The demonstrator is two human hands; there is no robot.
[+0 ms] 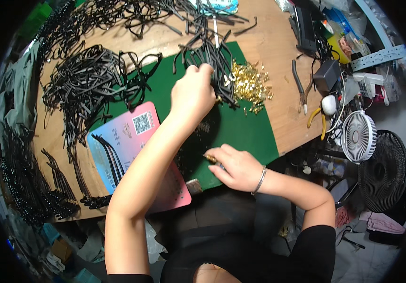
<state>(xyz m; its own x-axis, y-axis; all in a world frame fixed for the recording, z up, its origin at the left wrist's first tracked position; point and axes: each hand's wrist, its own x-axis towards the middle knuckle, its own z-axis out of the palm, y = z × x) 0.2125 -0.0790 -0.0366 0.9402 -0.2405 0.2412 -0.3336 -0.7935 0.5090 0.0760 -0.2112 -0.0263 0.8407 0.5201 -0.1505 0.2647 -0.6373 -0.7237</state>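
Note:
My left hand (192, 92) is curled over the near end of a pile of black eyeglass temple arms (207, 52). Its fingertips are hidden, so what it grips cannot be made out. Closer to me, my right hand (233, 167) is closed around a small brass-coloured tool (209, 158), most of which the fingers cover. Beside the temple arms lies a heap of small shiny gold metal pieces (250, 85). A green mat (255, 137) lies beneath both hands. Under my left forearm is a pink and blue printed board (165, 191), with several thin black temple arms (111, 158) on it.
Tangled black glasses frames (94, 78) cover the left and far side of the wooden table (271, 37). Bundled black strands (33, 188) hang at the left edge. On the right are pliers (301, 85), yellow-handled cutters (315, 121), a white fan (358, 137) and a larger black fan (383, 170).

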